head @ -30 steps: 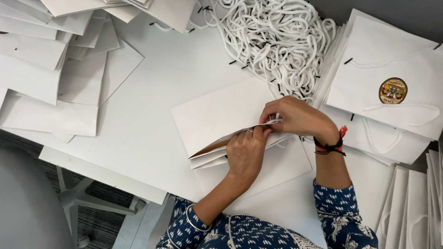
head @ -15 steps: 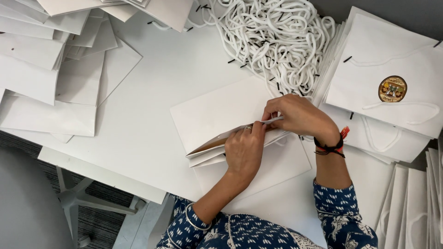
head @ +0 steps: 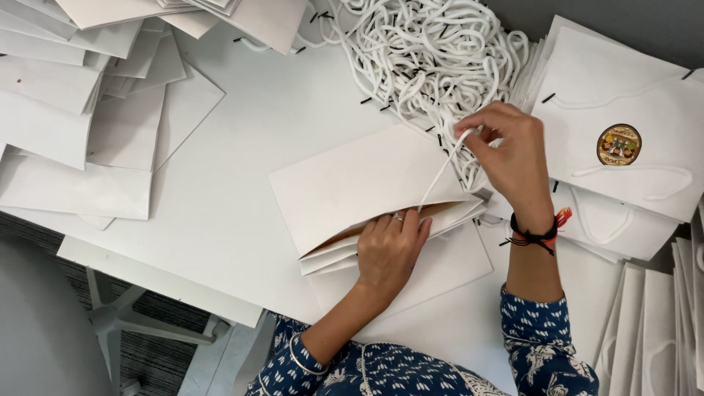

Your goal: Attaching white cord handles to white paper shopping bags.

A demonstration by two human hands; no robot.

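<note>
A flat white paper bag (head: 352,183) lies on the white table (head: 242,213), its mouth toward me and slightly open. My left hand (head: 392,246) presses flat on the bag's lower edge at the opening. My right hand (head: 510,150) is raised above the bag's right corner, pinching a white cord (head: 444,169) that runs taut down into the bag's mouth. Behind the hand lies a big tangled heap of white cords (head: 433,51) with black tips.
Finished white bags with cord handles and a round gold sticker (head: 618,144) are stacked at the right. More flat white bags (head: 88,125) are piled at the left and top. A grey chair (head: 44,330) sits beyond the table's left edge.
My right hand has lifted up and to the right from the bag's mouth, drawing the white cord out taut. My left hand stays pressed on the bag.
</note>
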